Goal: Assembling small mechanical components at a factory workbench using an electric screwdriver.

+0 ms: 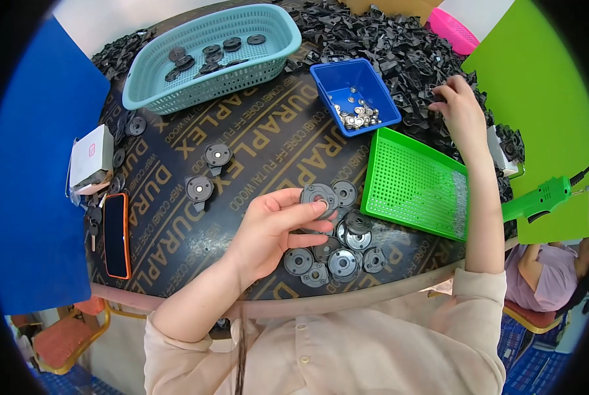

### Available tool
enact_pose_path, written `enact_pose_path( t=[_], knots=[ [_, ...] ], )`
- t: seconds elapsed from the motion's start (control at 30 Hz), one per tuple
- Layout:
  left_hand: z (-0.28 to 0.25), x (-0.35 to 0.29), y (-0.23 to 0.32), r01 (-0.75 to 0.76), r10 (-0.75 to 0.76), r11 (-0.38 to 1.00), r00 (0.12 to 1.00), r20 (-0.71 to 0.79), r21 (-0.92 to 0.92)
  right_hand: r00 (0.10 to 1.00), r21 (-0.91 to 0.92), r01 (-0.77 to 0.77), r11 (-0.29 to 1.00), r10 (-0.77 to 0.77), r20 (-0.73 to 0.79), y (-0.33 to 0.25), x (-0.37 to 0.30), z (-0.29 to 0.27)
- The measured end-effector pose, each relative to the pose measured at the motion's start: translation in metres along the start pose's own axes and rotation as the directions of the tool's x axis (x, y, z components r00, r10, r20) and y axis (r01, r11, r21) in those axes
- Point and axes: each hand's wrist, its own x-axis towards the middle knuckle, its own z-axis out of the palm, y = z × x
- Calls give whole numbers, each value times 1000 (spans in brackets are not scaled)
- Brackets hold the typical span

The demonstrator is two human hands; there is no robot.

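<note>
My left hand is closed around a round dark grey plastic disc, thumb pressed on its middle. Just beyond it and below lies a cluster of similar discs, some with metallic rings. At the upper right my right hand is over a large heap of flat black plastic pieces. Its fingers are bent toward the thumb; what they grip cannot be made out against the black heap. Two discs with tabs, one farther and one nearer, lie apart on the table's left half.
A light blue basket with several discs stands at the back. Nearer are a blue bin of small metal parts and a green perforated tray. An orange-cased phone, white box and green power screwdriver flank the sides. Another person sits right.
</note>
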Motion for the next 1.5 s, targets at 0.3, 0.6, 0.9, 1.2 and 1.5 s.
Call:
enact_pose_path(
  t=[0.3, 0.6, 0.9, 1.2, 1.5],
  knots=[
    [-3, 2, 0, -13, 13, 1000, 999, -40, 11, 886, 783, -451, 428, 321, 335, -62, -49, -62],
    [-1, 0, 0, 58, -51, 989, 997, 54, -135, 875, 908, -418, 24, 279, 395, -117, -80, -68],
    [3, -6, -2, 70, -39, 979, 986, 164, -190, 863, 872, -478, -102, 131, 489, -169, -88, -48],
    [-8, -7, 2, 27, -30, 997, 999, 37, 79, 888, 895, -423, 145, -129, 441, -162, -82, -51],
    [-55, -22, 10, -145, 542, -641, 610, 578, 753, 875, 503, -56, 862, -200, 440, -95, 36, 33]
  ],
)
